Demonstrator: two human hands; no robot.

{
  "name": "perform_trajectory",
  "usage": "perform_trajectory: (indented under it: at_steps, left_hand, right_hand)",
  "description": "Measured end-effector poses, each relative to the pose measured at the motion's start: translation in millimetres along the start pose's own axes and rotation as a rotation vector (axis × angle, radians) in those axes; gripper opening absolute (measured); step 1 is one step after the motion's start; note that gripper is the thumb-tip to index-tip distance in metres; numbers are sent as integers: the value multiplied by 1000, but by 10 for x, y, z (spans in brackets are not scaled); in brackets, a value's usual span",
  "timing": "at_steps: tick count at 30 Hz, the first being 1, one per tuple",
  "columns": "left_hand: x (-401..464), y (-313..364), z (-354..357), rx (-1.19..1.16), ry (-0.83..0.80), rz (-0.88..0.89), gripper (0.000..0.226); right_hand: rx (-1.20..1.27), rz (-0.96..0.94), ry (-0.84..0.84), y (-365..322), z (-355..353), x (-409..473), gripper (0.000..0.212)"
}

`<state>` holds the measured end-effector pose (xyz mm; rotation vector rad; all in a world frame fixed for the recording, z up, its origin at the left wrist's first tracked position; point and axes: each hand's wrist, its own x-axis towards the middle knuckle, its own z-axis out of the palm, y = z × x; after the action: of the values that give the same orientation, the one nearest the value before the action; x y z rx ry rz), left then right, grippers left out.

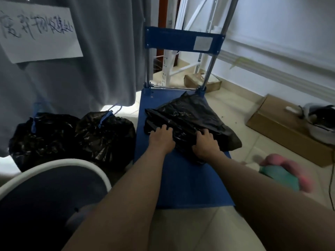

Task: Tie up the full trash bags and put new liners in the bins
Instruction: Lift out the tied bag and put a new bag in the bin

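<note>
hands are both down on a flat black liner (190, 120) that lies on the deck of a blue cart (181, 178). the left hand (161, 138) rests on the liner's near left edge with fingers stretched forward, seemingly pressing it flat, though whether any fingertip pinches a fold cannot be told. the right hand (205, 144) has its fingers curled into the plastic at the near right part, gripping a bunched bit of it. to the left of the cart, on the floor against a grey curtain (81, 69), stand 2 full black bags, the left bag (41, 136) and the right bag (107, 136), touching each other, each cinched at the top with a blue drawstring. so the tying step looks finished for these 2. at the lower left is a bin (54, 187) with a white rim; its inside is dark, and whether it already holds a liner cannot be told. judging from this, the work is about half done: the bags are closed, and the new liner is not yet opened out or fitted. what likely remains is shaking the liner open, seating it in the bin, and folding its mouth over the rim.
</note>
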<state>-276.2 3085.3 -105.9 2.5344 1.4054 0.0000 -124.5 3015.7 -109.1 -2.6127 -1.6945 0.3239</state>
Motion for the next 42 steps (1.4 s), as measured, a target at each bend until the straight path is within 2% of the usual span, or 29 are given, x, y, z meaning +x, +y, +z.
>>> perform_trajectory:
  at_steps: [5, 9, 12, 14, 15, 19, 22, 24, 26, 29, 31, 34, 39, 42]
  left_hand:
    - [112, 245, 239, 38, -16, 40, 47]
    - [98, 247, 268, 15, 18, 45, 51]
    - [57, 189, 163, -36, 106, 54, 68]
    - [41, 151, -3, -40, 156, 66, 82]
    - [40, 129, -126, -33, 181, 83, 82]
    - [-98, -20, -809, 2, 262, 183, 33]
    - [-412, -152, -1338, -103, 346, 149, 22]
    - [-703, -200, -1670, -183, 396, 133, 21]
    - [-1032, -242, -1984, -182, 431, 163, 22]
    - [-1563, -395, -2390, -231, 496, 190, 17]
    - [-1896, -550, -2576, -310, 563, 188, 15]
    - [-2324, -818, -2704, -380, 686, 150, 16]
    - [-2801, -1247, -2736, -397, 793, 89, 16]
    - [-2972, -1458, -2732, -375, 813, 72, 14]
  right_hand:
    - [-130, 27, -135, 189, 252, 167, 47]
    - [-117, 1, -110, 242, 224, 154, 37]
    - [113, -168, 18, 151, -18, 109, 25]
    - [285, -297, 87, -15, -303, -9, 27]
    - [373, -340, 108, -123, -473, -93, 28]
    - [649, -395, 73, -556, -1153, -421, 17]
    - [823, -361, 4, -818, -1543, -712, 32]
    - [751, -345, -63, -964, -1689, -920, 43]
    - [583, -354, -110, -1126, -1755, -1130, 41]
    - [478, -331, 55, -1433, -1761, -1391, 31]
    - [538, -280, 217, -1668, -1754, -1573, 24]
    - [642, -294, 331, -1978, -1781, -1809, 18]
    - [881, -353, 383, -2254, -1928, -2064, 2]
    - [1006, -385, 345, -2327, -2011, -2135, 4]
